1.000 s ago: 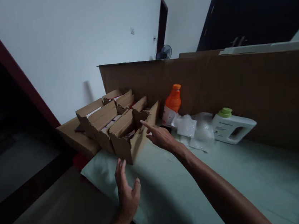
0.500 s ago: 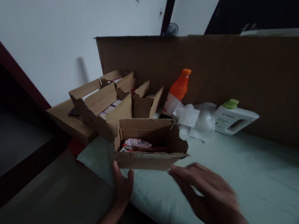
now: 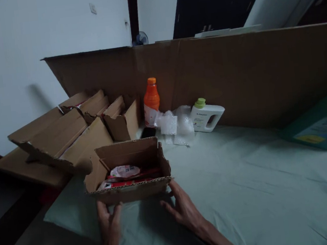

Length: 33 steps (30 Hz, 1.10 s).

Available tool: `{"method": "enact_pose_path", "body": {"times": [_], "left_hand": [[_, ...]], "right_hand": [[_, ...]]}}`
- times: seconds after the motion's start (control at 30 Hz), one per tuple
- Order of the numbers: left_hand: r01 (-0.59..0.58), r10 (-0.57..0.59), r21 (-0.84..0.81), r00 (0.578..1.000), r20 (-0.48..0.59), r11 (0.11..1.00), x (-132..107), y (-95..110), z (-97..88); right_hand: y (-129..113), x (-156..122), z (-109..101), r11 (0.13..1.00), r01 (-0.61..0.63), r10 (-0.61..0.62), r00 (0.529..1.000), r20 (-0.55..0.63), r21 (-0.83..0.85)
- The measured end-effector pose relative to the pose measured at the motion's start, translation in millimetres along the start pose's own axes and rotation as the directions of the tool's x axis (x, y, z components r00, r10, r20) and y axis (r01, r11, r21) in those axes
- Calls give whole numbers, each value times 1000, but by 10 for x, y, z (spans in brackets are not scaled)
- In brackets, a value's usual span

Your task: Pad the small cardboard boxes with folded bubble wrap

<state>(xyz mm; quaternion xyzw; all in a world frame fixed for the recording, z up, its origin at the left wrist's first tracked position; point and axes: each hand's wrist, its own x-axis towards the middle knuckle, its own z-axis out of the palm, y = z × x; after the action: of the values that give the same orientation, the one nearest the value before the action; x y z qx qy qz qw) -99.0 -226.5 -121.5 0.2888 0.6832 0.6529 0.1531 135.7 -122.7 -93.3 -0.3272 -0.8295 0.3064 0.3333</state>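
Observation:
An open-topped cardboard box (image 3: 130, 193) is in front of me near the edge of the green sheet. Inside it lie a clear-and-white packet (image 3: 124, 171) and some red packets (image 3: 140, 177). My left hand (image 3: 109, 227) grips the box at its lower left front, fingers partly hidden by the cardboard and thumb pointing up. At the right front corner, my right hand (image 3: 188, 210) has its fingers against the box's side, with the thumb held lower. The box sits between both hands; whether its base touches the sheet I cannot tell.
Several opened cardboard boxes (image 3: 94, 140) stand at left. Behind are an orange bottle (image 3: 151, 100), a dark flat object (image 3: 148, 132), bubble wrap (image 3: 183, 126) and a white jug with green cap (image 3: 206, 117). A green container (image 3: 326, 123) leans at right, before a cardboard wall (image 3: 235, 75).
My view has turned right, bringing the green container into sight. My right hand has come in from the lower right and now touches the box's right corner. The left hand stays at the box.

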Motion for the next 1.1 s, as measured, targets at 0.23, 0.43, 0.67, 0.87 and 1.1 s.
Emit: {"method": "enact_pose_path", "body": {"times": [0.23, 0.43, 0.67, 0.87, 1.1], "left_hand": [[32, -9, -51, 920, 392, 998, -337, 213, 781], [13, 68, -156, 862, 503, 988, -349, 316, 1106], [57, 11, -166, 924, 383, 984, -283, 131, 1065], [56, -18, -118, 954, 301, 991, -317, 48, 1150], [96, -37, -174, 947, 318, 980, -319, -36, 1160]], "right_hand": [[186, -437, -816, 922, -387, 381, 898, -219, 13], [452, -684, -1335, 866, -499, 484, 818, -311, 37], [665, 543, -2271, 918, -397, 373, 876, -307, -19], [960, 2270, -2029, 923, -349, 361, 931, 53, -161], [1045, 2498, -1767, 942, -310, 325, 938, 121, -129]]}}
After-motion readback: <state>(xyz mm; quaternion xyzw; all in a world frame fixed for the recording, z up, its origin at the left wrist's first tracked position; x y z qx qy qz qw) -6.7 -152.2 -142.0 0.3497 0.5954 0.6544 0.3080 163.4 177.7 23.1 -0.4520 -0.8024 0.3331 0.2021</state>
